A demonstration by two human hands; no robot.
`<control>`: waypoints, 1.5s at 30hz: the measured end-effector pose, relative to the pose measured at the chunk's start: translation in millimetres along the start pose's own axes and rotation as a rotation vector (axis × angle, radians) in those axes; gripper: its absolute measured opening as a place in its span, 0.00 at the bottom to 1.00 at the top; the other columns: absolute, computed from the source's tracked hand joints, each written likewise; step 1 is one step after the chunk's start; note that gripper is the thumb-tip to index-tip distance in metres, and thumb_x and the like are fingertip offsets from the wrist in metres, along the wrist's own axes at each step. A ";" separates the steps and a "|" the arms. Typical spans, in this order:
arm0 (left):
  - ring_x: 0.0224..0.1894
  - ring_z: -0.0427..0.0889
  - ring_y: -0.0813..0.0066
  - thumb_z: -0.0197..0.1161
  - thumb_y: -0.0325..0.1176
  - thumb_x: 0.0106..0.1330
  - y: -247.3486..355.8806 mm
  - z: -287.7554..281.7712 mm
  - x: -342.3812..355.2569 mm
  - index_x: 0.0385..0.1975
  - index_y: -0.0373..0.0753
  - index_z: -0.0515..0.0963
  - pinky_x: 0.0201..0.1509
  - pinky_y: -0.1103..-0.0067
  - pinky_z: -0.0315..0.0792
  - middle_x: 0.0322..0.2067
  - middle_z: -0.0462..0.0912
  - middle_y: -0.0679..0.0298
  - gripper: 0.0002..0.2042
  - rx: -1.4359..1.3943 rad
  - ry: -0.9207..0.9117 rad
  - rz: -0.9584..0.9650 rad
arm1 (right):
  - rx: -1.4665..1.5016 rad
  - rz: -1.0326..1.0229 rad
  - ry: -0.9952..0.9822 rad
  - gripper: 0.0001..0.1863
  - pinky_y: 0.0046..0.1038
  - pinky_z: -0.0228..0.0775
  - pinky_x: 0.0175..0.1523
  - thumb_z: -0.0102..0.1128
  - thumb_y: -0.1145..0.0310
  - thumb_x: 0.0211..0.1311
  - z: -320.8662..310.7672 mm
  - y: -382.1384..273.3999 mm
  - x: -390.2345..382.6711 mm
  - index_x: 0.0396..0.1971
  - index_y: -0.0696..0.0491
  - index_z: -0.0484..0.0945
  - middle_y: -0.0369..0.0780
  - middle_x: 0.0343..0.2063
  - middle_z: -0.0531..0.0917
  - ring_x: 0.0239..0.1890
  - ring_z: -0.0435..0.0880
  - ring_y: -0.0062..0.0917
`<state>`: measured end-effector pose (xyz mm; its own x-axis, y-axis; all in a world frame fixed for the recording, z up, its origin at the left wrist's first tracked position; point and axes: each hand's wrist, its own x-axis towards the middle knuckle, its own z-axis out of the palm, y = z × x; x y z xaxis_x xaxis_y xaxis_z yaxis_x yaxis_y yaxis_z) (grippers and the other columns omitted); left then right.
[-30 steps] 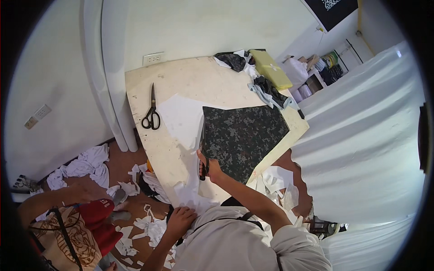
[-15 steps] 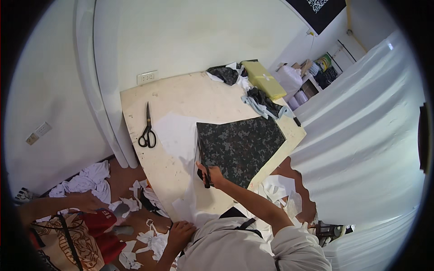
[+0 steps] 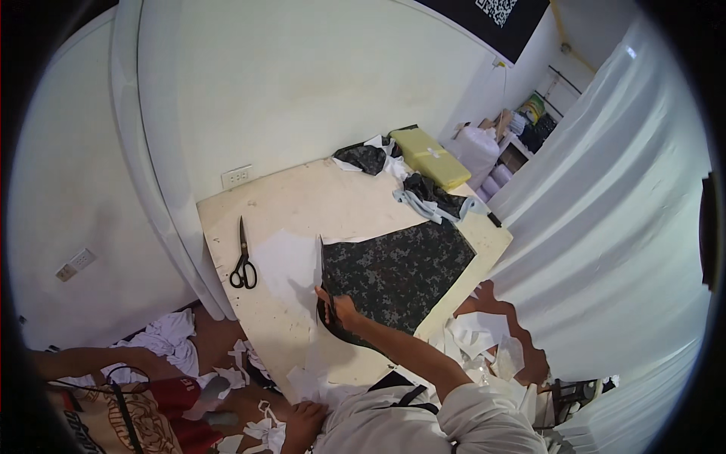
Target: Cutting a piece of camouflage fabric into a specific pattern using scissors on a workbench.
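Observation:
My right hand (image 3: 338,310) is closed on black-handled scissors (image 3: 330,304) at the left edge of the dark camouflage fabric (image 3: 401,276), the blades angled away from me along that edge. A white sheet (image 3: 280,261) lies flat beside and partly under the fabric on the pale table (image 3: 295,197). My left hand (image 3: 306,415) rests at the table's near edge, fingers bent on the white material, partly shadowed. A second pair of large black scissors (image 3: 243,257) lies at the table's left, away from both hands.
A yellow wrapped bundle (image 3: 429,157) and fabric scraps (image 3: 431,197) sit at the back right. Another person's arm (image 3: 87,363) and red clothing are at lower left. A white curtain (image 3: 605,227) hangs at right; white scraps (image 3: 166,337) litter the floor. Wall and pipes border the table.
My view has tilted, so the table sits lower in the picture. My right hand and scissors have moved slightly forward along the fabric's edge. My left hand stays at the near edge.

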<state>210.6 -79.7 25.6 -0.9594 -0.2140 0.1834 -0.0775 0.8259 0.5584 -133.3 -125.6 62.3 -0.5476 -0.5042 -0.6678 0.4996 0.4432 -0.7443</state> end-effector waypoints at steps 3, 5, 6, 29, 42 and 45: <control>0.49 0.79 0.63 0.62 0.33 0.53 2.6 5.9 -9.6 0.43 0.45 0.83 0.51 0.68 0.72 0.41 0.82 0.65 0.16 0.007 -0.053 -0.104 | 0.032 -0.154 0.036 0.30 0.25 0.67 0.19 0.74 0.42 0.50 3.6 -1.7 -0.3 0.16 0.52 0.71 0.35 0.13 0.73 0.13 0.75 0.24; 0.45 0.80 0.61 0.63 0.33 0.53 4.4 9.4 -28.6 0.45 0.45 0.82 0.48 0.67 0.73 0.38 0.81 0.64 0.17 0.034 -0.141 -0.231 | 0.069 -0.180 0.040 0.28 0.25 0.67 0.19 0.74 0.43 0.52 -6.9 0.4 -12.6 0.17 0.53 0.73 0.34 0.12 0.72 0.13 0.74 0.23; 0.41 0.81 0.59 0.64 0.34 0.52 5.7 10.4 -39.8 0.46 0.46 0.82 0.45 0.67 0.74 0.36 0.81 0.64 0.18 0.069 -0.163 -0.294 | 0.083 -0.230 0.017 0.28 0.25 0.67 0.19 0.74 0.43 0.52 -18.3 1.7 -22.2 0.17 0.53 0.73 0.34 0.12 0.72 0.13 0.74 0.23; 0.36 0.85 0.51 0.62 0.45 0.64 170.1 61.2 348.8 0.50 0.39 0.77 0.42 0.63 0.78 0.32 0.84 0.47 0.20 0.112 -0.640 -0.127 | -0.570 -0.681 0.746 0.15 0.38 0.67 0.31 0.68 0.65 0.58 -333.7 13.8 -18.2 0.31 0.61 0.75 0.50 0.22 0.80 0.25 0.81 0.44; 0.76 0.47 0.50 0.48 0.66 0.66 -89.9 68.8 581.7 0.72 0.50 0.59 0.75 0.48 0.38 0.73 0.53 0.54 0.38 0.520 0.020 -0.132 | -0.230 -0.468 0.403 0.18 0.26 0.75 0.42 0.74 0.72 0.53 -369.8 15.2 -75.7 0.41 0.62 0.77 0.41 0.32 0.85 0.34 0.84 0.22; 0.75 0.49 0.49 0.50 0.60 0.69 -115.0 27.4 589.3 0.71 0.43 0.59 0.75 0.49 0.40 0.72 0.54 0.49 0.36 0.637 0.274 -0.488 | -0.307 -0.351 0.161 0.20 0.24 0.74 0.44 0.76 0.70 0.52 -379.7 7.8 -87.5 0.41 0.62 0.77 0.41 0.32 0.85 0.32 0.84 0.22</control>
<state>-353.3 -286.5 47.3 -0.6858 -0.6736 0.2755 -0.6822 0.7268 0.0789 -336.4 203.4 111.4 -0.7565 -0.5519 -0.3508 0.0588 0.4769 -0.8770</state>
